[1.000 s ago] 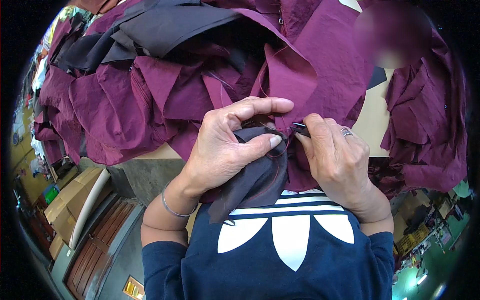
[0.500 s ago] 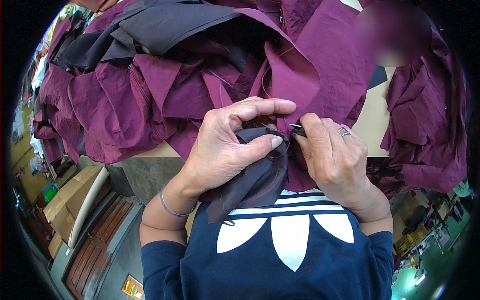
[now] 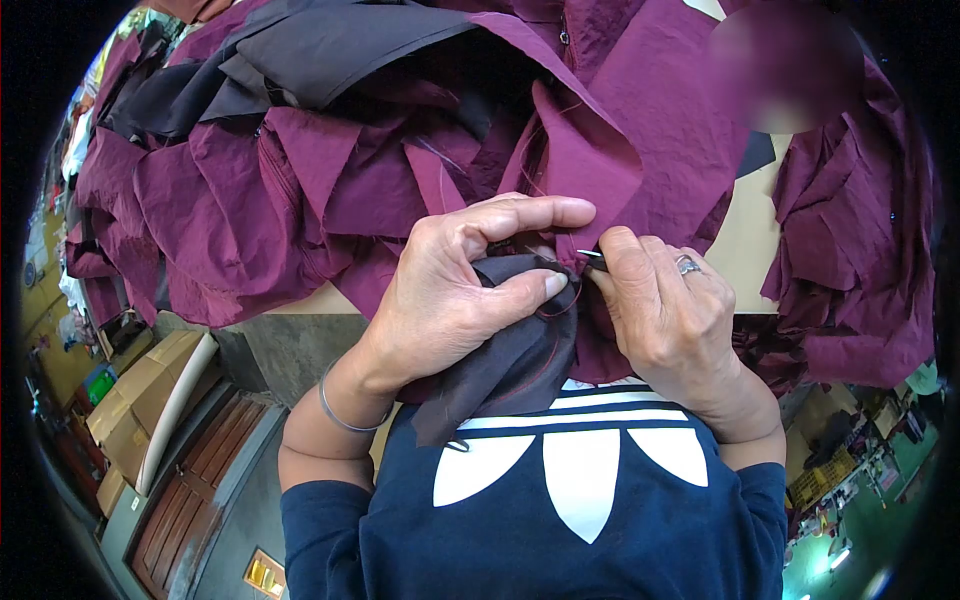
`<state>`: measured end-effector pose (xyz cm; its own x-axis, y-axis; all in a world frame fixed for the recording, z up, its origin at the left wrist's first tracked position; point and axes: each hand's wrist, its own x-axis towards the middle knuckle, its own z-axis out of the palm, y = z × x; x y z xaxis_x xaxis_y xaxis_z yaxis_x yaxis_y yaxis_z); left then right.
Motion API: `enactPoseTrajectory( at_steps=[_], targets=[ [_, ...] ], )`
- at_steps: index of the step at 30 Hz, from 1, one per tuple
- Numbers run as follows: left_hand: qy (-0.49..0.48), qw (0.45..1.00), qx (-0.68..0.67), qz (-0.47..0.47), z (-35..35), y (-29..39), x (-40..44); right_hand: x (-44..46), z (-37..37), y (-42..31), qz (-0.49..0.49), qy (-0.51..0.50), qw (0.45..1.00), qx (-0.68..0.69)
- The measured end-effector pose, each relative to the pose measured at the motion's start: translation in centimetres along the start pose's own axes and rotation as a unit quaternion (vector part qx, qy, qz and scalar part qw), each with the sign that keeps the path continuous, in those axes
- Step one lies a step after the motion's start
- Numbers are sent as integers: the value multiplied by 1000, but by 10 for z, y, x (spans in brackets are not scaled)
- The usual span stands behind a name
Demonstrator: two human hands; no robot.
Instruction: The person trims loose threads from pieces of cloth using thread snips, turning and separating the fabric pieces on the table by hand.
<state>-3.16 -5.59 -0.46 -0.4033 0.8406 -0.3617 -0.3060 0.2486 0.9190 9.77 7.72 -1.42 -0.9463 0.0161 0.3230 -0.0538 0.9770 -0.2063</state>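
My left hand [image 3: 465, 265] pinches a dark grey cloth piece [image 3: 510, 345] under its thumb, and the index finger stretches out above the seam. Red thread [image 3: 548, 365] runs along this piece and loops loosely near the thumb tip. Closed around a small dark tool with a pointed silver tip [image 3: 590, 254], my right hand [image 3: 665, 300] is just right of the left fingertips. The tip points left at the seam where grey cloth meets maroon cloth [image 3: 595, 345]. Most of the tool is hidden inside my right fingers, so its kind is unclear.
Maroon fabric [image 3: 220, 220] and dark grey fabric [image 3: 350, 50] are heaped across the pale tabletop [image 3: 755, 220]. More maroon cloth [image 3: 850, 230] hangs over the right side. Cardboard boxes [image 3: 150, 390] and a wooden panel [image 3: 205, 475] stand lower left.
The tool's silver tip has shifted slightly at the seam with my right hand. My left hand keeps its pinch on the grey cloth, almost still.
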Motion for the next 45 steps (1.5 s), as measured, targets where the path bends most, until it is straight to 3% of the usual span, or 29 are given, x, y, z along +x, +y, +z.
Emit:
enactPoseTrajectory(
  at_steps=[45],
  targets=[
    [0, 1000, 14, 8, 2, -3, 0, -3, 3, -2, 0, -2, 1000, -10]
  ],
)
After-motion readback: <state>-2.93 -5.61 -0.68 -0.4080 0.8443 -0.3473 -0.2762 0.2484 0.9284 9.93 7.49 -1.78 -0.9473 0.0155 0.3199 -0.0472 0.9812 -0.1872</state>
